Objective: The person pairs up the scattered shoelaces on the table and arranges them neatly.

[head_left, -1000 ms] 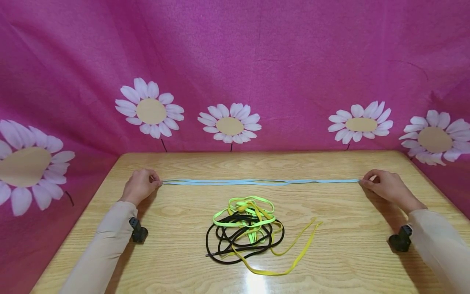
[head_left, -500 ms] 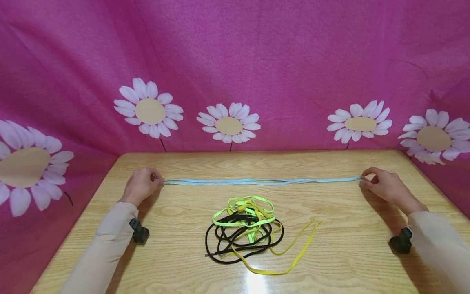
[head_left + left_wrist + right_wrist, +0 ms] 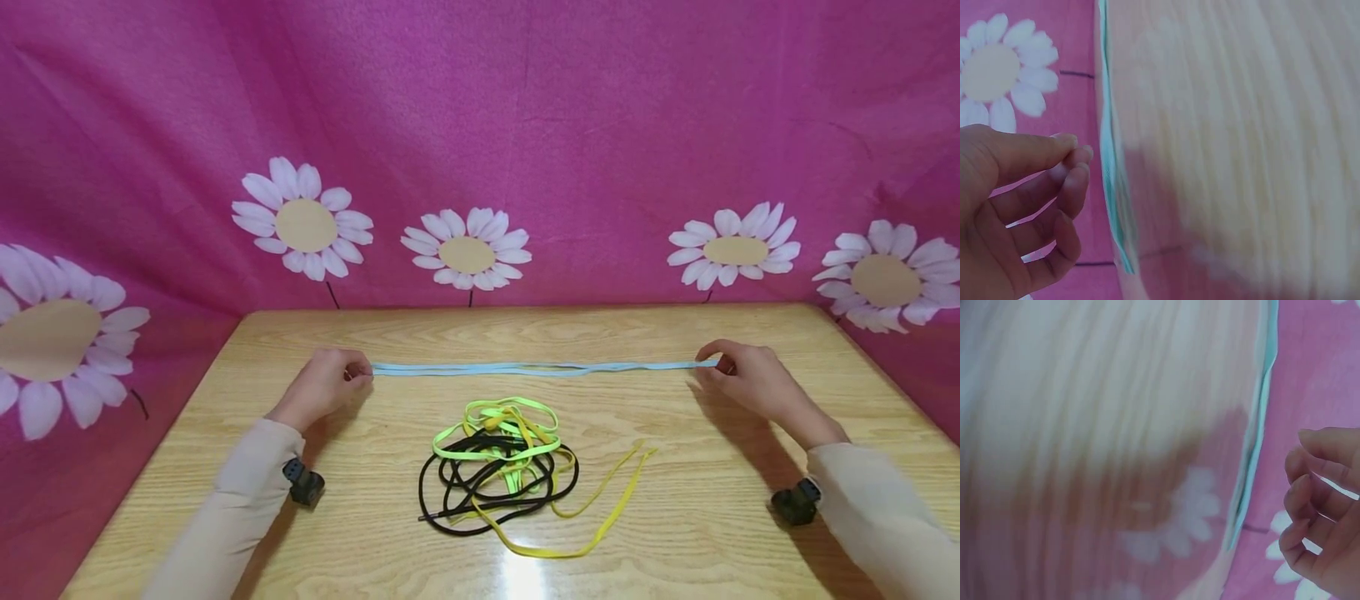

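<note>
A light blue shoelace (image 3: pixel 480 368), lying doubled in a nearly straight line, stretches across the far part of the wooden table. My left hand (image 3: pixel 321 385) hovers at its left end in the head view, covering that end. The left wrist view shows the lace (image 3: pixel 1109 150) apart from the left hand (image 3: pixel 1029 200), whose thumb and fingers are loosely bent with nothing between them. At the right end, my right hand (image 3: pixel 746 377) is over the lace. In the right wrist view the right hand (image 3: pixel 1325 506) is bent, holds nothing and stands clear of the lace (image 3: pixel 1260 412).
Nearer the front of the table (image 3: pixel 360 517) lies a tangle of shoelaces: a neon green lace (image 3: pixel 497 456), a black lace (image 3: pixel 423 492) and a yellow lace (image 3: pixel 626 508) trailing right. A pink cloth (image 3: pixel 600 125) with daisies hangs behind and at the sides.
Both hands have let go of the lace's ends and moved inward, the left hand to the right and the right hand to the left. The lace has stayed in place.
</note>
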Action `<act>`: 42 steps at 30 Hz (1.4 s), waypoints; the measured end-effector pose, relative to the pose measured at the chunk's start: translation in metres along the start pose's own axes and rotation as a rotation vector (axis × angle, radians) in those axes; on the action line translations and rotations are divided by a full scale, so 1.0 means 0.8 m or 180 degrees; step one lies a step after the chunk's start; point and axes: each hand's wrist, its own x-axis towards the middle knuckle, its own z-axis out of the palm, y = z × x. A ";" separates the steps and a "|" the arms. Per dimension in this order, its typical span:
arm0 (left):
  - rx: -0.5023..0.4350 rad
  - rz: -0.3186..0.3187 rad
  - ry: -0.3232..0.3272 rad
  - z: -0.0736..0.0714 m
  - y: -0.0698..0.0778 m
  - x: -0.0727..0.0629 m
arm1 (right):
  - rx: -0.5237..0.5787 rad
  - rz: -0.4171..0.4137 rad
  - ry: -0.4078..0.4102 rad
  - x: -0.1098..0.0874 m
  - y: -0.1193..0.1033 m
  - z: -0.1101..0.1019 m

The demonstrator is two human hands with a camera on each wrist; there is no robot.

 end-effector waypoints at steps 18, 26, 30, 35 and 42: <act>-0.0309 0.0482 -0.0513 0.033 0.084 0.017 | 0.0648 -0.0344 -0.0427 0.028 -0.117 0.046; -0.0407 0.0608 -0.0605 0.060 0.100 0.017 | 0.1052 -0.0509 -0.0779 0.038 -0.182 0.074; -0.0473 0.0515 -0.0667 0.072 0.107 0.017 | 0.1166 -0.0517 -0.1033 0.041 -0.206 0.086; -0.0530 0.0527 -0.0779 0.081 0.112 0.017 | 0.1161 -0.0426 -0.1326 0.035 -0.222 0.094; -0.0575 0.0599 -0.0815 0.086 0.109 0.016 | 0.1156 -0.0334 -0.1372 0.030 -0.236 0.103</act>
